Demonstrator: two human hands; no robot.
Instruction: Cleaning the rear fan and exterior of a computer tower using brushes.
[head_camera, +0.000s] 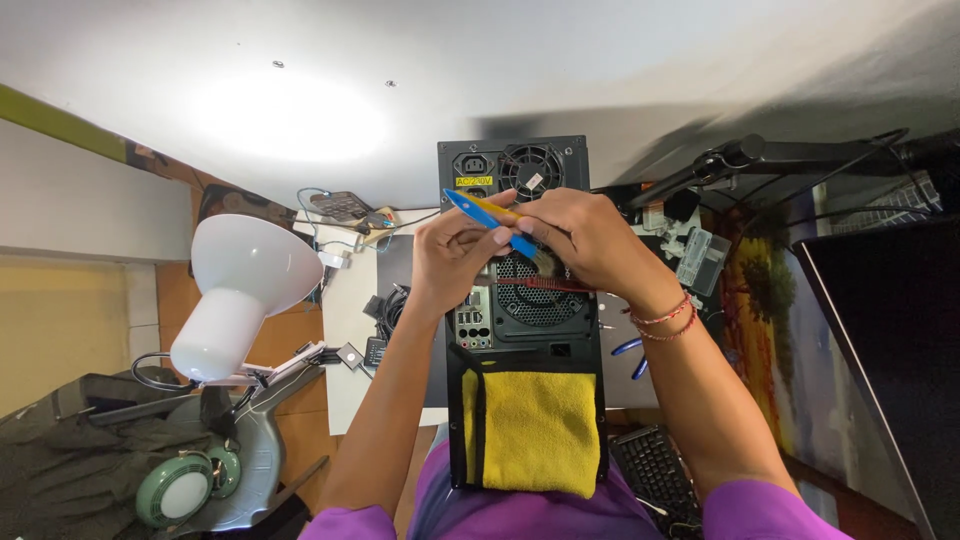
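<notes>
Blue-handled brush (490, 220) sits pinched in the right hand (585, 238) over the black computer case (525, 310); the left hand (450, 255), fingers curled together, steadies it. Dusting the rear fan grille (540, 295) seems underway; short, light strokes suit it next.

a pale wall (600, 60) fills the top of the view, with a bright glare of light (290, 115) on it. to the left a white desk lamp (240, 290) leans over a white tabletop (345, 310), with a green fan (180, 490) below. to the right a dark monitor (890, 340) hangs on a black arm (760, 155), with a black keyboard (655, 470) beneath.
</notes>
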